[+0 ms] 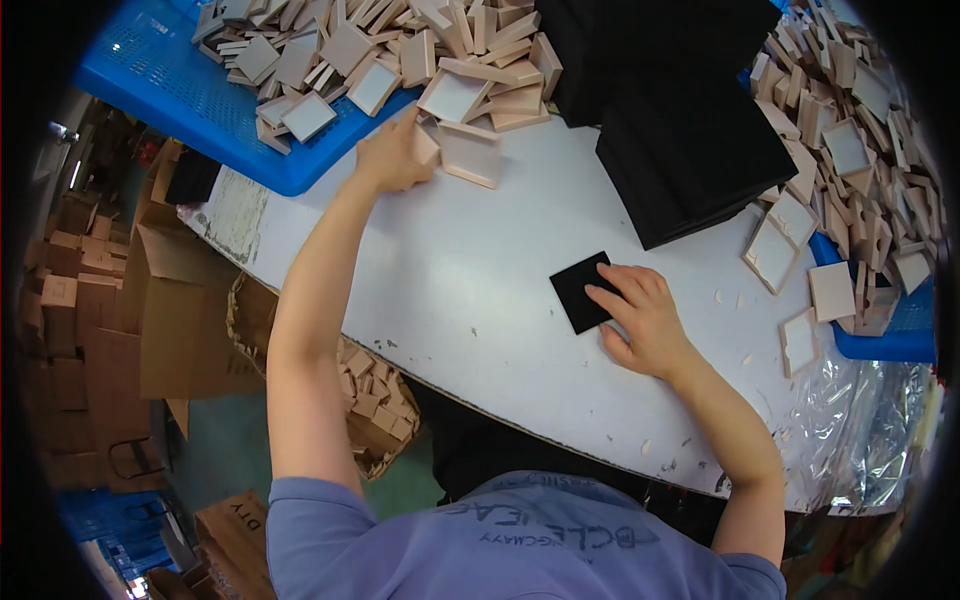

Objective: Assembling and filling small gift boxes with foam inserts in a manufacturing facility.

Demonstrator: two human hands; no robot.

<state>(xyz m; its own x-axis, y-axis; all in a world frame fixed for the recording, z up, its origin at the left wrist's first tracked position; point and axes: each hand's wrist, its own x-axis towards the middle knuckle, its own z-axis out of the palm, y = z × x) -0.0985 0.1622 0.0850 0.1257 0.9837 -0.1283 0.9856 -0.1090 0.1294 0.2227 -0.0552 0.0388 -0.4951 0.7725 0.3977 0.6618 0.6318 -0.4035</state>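
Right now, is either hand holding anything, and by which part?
Left hand grips a pink tray at its edge. Right hand only presses its fingers on a black square.

A small factory or packing workshop, judging by bulk stock everywhere. Blue plastic crates (170,90) heaped with pink shallow trays (330,50) just beyond the left grip (392,155); a second heap (860,130) spilling out to the far side of the right grip (640,315). Stacks of black foam sheets (690,150) on a scuffed white desk (440,270) between both grips. Brown cardboard cartons (170,290) piled on the floor below the left grip.
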